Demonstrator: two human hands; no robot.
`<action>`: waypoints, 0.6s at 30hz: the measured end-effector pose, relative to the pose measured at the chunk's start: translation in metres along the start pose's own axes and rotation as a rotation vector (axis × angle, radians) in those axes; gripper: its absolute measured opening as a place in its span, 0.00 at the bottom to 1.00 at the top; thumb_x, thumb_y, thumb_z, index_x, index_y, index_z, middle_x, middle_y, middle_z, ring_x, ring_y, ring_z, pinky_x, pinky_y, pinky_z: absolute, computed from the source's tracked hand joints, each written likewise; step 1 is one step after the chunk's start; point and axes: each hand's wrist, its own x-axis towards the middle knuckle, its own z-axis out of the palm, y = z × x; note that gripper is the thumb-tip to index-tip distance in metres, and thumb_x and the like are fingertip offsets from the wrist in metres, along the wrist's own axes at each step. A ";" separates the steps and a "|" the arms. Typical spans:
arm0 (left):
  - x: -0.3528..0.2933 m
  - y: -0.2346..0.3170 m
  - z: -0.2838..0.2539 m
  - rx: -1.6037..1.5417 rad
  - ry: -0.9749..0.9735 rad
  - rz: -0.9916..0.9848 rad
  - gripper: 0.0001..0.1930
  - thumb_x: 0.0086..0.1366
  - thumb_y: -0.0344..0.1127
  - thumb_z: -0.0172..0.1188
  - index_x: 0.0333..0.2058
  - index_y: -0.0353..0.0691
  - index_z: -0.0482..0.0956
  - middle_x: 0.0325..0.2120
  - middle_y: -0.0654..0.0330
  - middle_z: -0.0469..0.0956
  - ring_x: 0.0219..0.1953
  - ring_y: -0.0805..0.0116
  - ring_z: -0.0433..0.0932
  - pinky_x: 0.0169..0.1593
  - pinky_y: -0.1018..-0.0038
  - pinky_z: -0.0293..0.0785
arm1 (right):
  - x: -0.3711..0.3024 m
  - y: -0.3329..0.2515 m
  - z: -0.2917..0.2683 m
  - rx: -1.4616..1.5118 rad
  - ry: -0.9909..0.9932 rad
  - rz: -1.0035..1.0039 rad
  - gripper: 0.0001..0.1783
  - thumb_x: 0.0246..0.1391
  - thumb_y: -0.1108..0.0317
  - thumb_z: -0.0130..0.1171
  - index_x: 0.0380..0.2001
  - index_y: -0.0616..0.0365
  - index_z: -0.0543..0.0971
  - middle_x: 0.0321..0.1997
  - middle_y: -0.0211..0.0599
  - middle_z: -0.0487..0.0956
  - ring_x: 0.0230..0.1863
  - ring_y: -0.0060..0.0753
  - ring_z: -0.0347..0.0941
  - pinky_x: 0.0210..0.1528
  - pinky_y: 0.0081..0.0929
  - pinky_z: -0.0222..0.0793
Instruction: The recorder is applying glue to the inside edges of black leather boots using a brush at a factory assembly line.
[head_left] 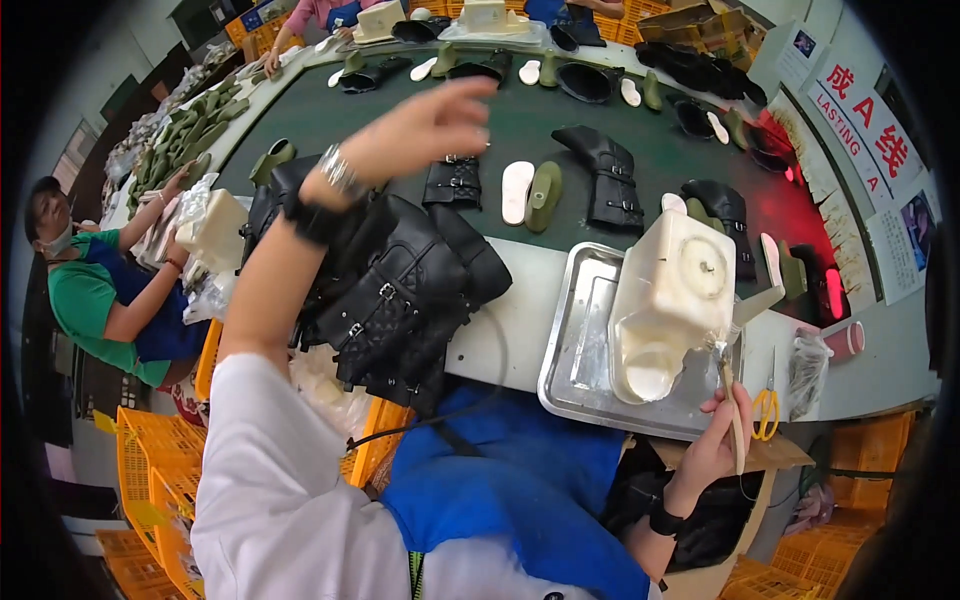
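Note:
My left hand (432,125) is raised over the green work surface, fingers stretched out, nothing visible in it. Below it stands a black buckled boot (452,182). At the tray's right side my right hand (712,440) is closed round a pale-handled brush (737,415). The brush's upper end meets the mouth area of a cream plastic container (665,300), which has a round opening at its near end. That container rests in a metal tray (562,345). Several black boots (390,290) with buckles are heaped at the table edge before me, beneath my left forearm.
On the green belt (400,115) are a white insole (516,193), a green sole piece (543,197) and another boot (605,178). Yellow scissors (766,412) lie right of the tray. A co-worker (110,290) sits at left. Orange crates (150,470) stand lower left.

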 end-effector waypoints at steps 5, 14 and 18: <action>-0.068 0.016 0.083 0.351 -0.144 -0.149 0.41 0.49 0.35 0.63 0.60 0.45 0.50 0.51 0.45 0.64 0.52 0.53 0.66 0.53 0.69 0.64 | 0.001 0.001 -0.037 -0.068 0.114 0.059 0.10 0.53 0.76 0.48 0.38 0.69 0.73 0.32 0.36 0.72 0.29 0.23 0.67 0.31 0.20 0.65; -0.109 -0.096 0.117 0.825 0.097 -0.153 0.52 0.37 0.53 0.60 0.61 0.44 0.46 0.44 0.42 0.66 0.46 0.46 0.66 0.48 0.58 0.62 | 0.003 0.006 -0.021 -0.057 0.002 -0.266 0.10 0.48 0.75 0.56 0.37 0.60 0.75 0.36 0.41 0.75 0.36 0.40 0.72 0.40 0.30 0.69; -0.114 -0.079 0.140 1.147 0.121 -0.362 0.54 0.39 0.69 0.60 0.61 0.56 0.46 0.32 0.41 0.73 0.32 0.40 0.74 0.35 0.52 0.71 | -0.015 -0.020 -0.033 0.122 0.013 -0.079 0.10 0.50 0.74 0.55 0.38 0.60 0.75 0.33 0.39 0.74 0.34 0.37 0.71 0.37 0.27 0.66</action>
